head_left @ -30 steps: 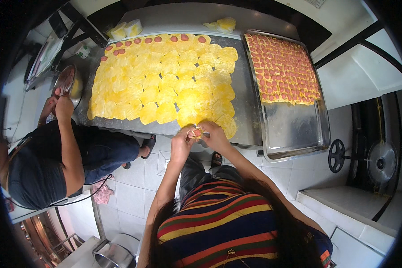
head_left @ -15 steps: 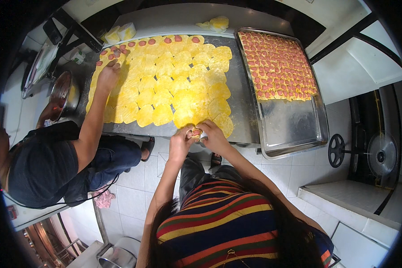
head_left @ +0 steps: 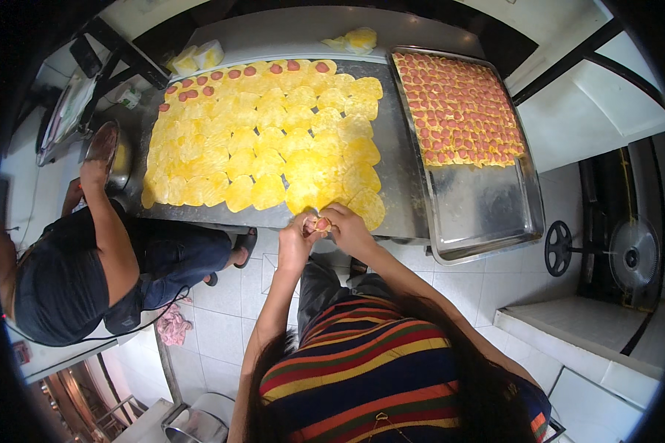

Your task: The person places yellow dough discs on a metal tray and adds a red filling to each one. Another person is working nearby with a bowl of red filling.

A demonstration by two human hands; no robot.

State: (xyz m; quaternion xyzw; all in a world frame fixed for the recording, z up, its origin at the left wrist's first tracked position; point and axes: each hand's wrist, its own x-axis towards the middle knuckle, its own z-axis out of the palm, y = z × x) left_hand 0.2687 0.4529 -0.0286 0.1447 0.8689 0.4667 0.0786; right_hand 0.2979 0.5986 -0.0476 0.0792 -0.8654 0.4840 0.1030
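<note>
At the near edge of the table, my left hand (head_left: 296, 238) and my right hand (head_left: 349, 228) meet with fingers closed around a small yellow dough wrapper with pink filling (head_left: 322, 224). Just beyond them, overlapping round yellow dough wrappers (head_left: 266, 148) cover most of the table. Lumps of pink filling (head_left: 250, 71) sit on wrappers along the far row and at the far left. To the right, a large metal tray (head_left: 474, 221) holds rows of filled, open-topped dumplings (head_left: 462, 107) in its far part; bare metal shows in its near part.
At the left, a co-worker in dark clothes has a hand (head_left: 94, 174) at a metal bowl (head_left: 120, 164). Yellow-stained white bundles (head_left: 208, 53) stand at the far edge, and a crumpled yellowish wrap (head_left: 360, 40) lies farther right. A fan (head_left: 631, 255) stands at the far right.
The co-worker's hand has moved from the far-left wrappers back to the metal bowl, and more filling lumps show there. My hands have drawn slightly closer together around the wrapper.
</note>
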